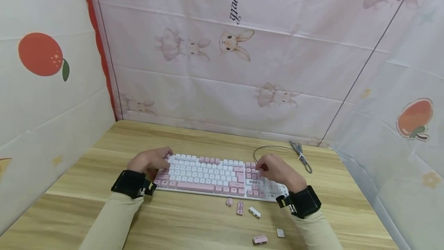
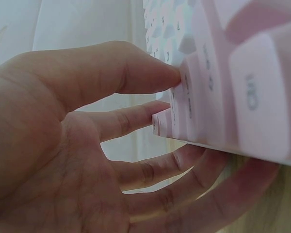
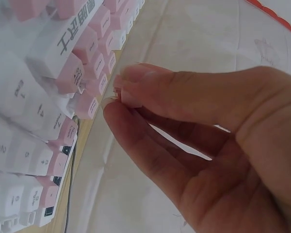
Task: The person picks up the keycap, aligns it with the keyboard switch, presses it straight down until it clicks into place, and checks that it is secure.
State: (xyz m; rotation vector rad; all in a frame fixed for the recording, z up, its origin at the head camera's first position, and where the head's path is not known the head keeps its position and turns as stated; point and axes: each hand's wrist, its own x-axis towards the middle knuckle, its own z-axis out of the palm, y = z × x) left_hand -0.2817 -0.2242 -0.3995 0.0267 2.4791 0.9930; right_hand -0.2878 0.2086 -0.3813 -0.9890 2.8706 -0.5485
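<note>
A pink and white keyboard (image 1: 197, 186) lies on the wooden table between both hands. My left hand (image 1: 147, 162) grips its left end; in the left wrist view the thumb rests on the keys while several fingers reach down to the lower edge, their tips partly hidden. Above the navigation keys at the keyboard's right side, my right hand (image 1: 277, 169) pinches a small pink keycap (image 3: 130, 97) between thumb and forefinger. The right wrist view shows that keycap apart from the board, close to the pink keys (image 3: 85, 105) in the top row.
In front of the keyboard lie loose keycaps: a small pink one (image 1: 229, 201), a longer pink one (image 1: 240, 208), a long white one (image 1: 254, 212), a square white one (image 1: 280, 233) and another pink one (image 1: 260, 239). A bundled grey cable (image 1: 301, 155) lies behind, at right. Fabric walls (image 1: 222, 99) enclose the table.
</note>
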